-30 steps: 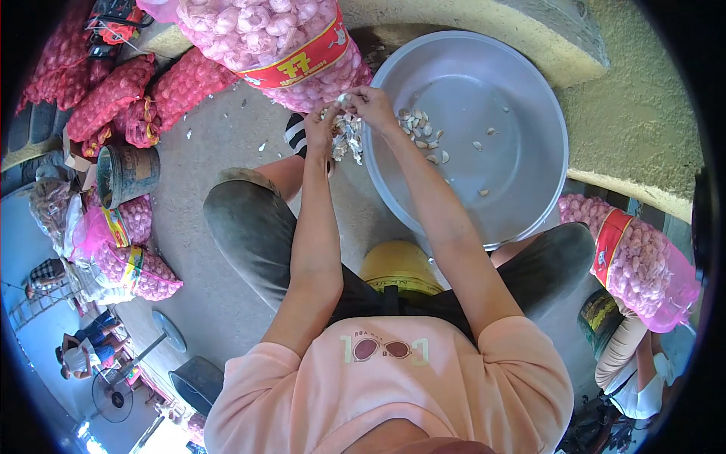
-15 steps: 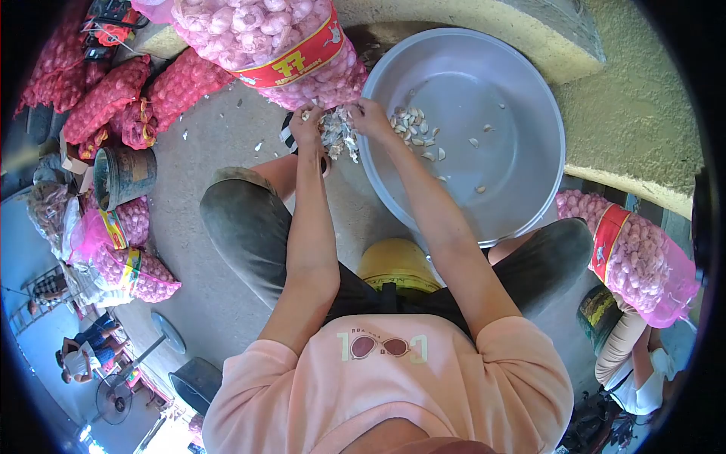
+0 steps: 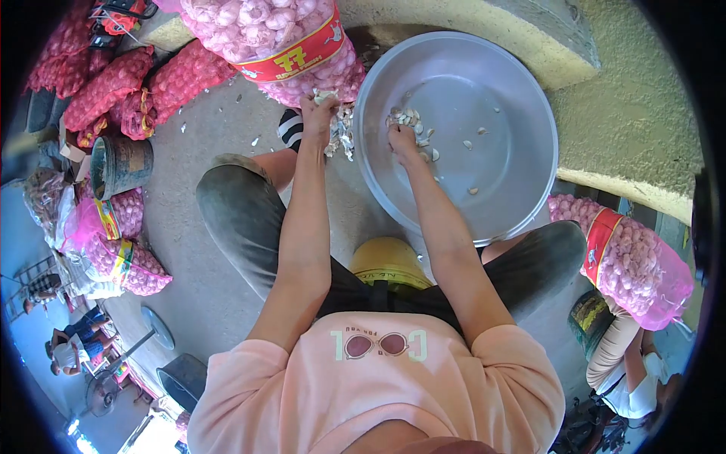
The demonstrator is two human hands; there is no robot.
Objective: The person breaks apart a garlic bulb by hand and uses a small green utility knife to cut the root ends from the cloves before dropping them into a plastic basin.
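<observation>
My left hand (image 3: 319, 119) is closed around a pale, partly broken garlic bulb (image 3: 325, 97), above a heap of garlic skins (image 3: 342, 135) on the floor. Inside the left part of the wide grey basin (image 3: 553, 129), my right hand (image 3: 401, 139) has its fingers curled together at some garlic cloves (image 3: 408, 118). Those fingertips are partly hidden by the hand. More loose cloves lie scattered on the basin's bottom.
A large mesh sack of garlic (image 3: 265, 30) stands beyond my left hand. Red mesh sacks (image 3: 185, 83) and a dark bucket (image 3: 121, 166) are at left. A yellow bucket (image 3: 389, 261) sits between my legs. Another garlic sack (image 3: 628, 261) and a seated person (image 3: 631, 386) are at right.
My right hand has moved from the skins outside the basin, over its rim, to the cloves inside. My left hand has turned slightly and risen, with the garlic showing more.
</observation>
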